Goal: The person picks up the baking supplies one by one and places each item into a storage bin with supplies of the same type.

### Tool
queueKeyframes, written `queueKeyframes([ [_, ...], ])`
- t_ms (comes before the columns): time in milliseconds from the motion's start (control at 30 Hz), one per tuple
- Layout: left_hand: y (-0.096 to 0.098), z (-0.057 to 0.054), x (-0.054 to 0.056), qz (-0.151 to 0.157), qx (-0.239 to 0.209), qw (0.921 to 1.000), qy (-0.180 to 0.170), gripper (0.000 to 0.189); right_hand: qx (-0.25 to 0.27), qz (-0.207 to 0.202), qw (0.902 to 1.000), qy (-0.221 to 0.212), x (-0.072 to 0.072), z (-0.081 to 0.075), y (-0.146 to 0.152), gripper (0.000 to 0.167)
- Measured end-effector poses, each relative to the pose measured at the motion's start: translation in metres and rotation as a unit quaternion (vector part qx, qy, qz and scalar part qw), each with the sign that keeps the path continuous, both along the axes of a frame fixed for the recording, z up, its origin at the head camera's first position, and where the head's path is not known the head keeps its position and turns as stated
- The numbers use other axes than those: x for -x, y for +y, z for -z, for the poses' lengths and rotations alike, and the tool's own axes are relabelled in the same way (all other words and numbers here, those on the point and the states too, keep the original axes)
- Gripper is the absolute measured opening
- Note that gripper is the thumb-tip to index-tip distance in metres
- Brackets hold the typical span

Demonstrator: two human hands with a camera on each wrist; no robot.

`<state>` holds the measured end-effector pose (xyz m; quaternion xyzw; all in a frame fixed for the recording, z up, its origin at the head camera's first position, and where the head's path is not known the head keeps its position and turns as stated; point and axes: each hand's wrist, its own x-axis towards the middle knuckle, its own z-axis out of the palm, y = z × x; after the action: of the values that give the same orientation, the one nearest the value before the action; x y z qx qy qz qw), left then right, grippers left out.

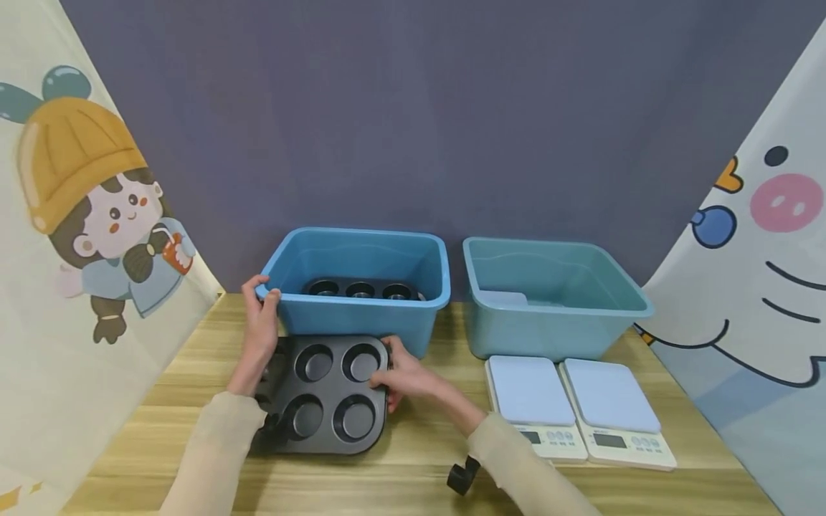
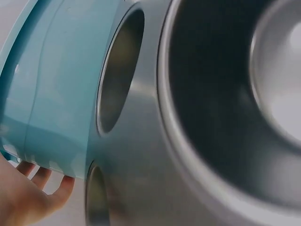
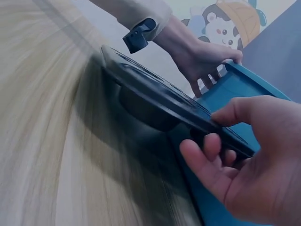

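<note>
A dark muffin pan (image 1: 330, 389) is held above the wooden table in front of a blue plastic bin (image 1: 355, 315). My right hand (image 1: 408, 374) pinches the pan's right edge, thumb on top and fingers beneath; the right wrist view shows the pan's shadow on the wood. At the bin's front left corner, my left hand (image 1: 260, 326) grips the rim. Another muffin pan (image 1: 377, 282) lies inside this bin. Close up in the left wrist view, the held pan (image 2: 136, 179) covers most of the picture, with the left hand (image 2: 28, 197) against the bin.
A paler blue-green bin (image 1: 555, 330) stands to the right, with a white flat item (image 1: 503, 298) inside. Two white kitchen scales (image 1: 532, 390) lie side by side before it. A dark curtain is behind, and printed cloths hang at both sides.
</note>
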<state>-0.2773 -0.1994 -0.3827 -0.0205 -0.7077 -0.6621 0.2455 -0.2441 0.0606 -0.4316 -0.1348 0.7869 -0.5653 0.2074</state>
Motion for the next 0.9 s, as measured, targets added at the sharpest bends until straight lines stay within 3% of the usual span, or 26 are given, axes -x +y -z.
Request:
queueKeyframes([
  [133, -0.002, 0.006, 0.006, 0.002, -0.007, 0.9999, -0.008, 0.038, 0.013, 0.013, 0.9996, 0.023, -0.004, -0.002, 0.006, 0.062],
  [333, -0.009, 0.023, 0.022, -0.013, -0.019, 0.9997, 0.008, 0.035, 0.019, 0.034, 0.9967, 0.071, -0.005, -0.004, 0.012, 0.049],
  [667, -0.011, 0.024, 0.020, -0.017, -0.004, 0.9998, 0.001, 0.035, 0.049, 0.039, 0.9951, 0.076, -0.012, -0.015, 0.032, 0.049],
  [900, -0.012, 0.024, 0.021, -0.015, 0.001, 0.9997, -0.017, 0.041, 0.035, 0.044, 0.9917, 0.116, -0.016, -0.025, 0.047, 0.050],
])
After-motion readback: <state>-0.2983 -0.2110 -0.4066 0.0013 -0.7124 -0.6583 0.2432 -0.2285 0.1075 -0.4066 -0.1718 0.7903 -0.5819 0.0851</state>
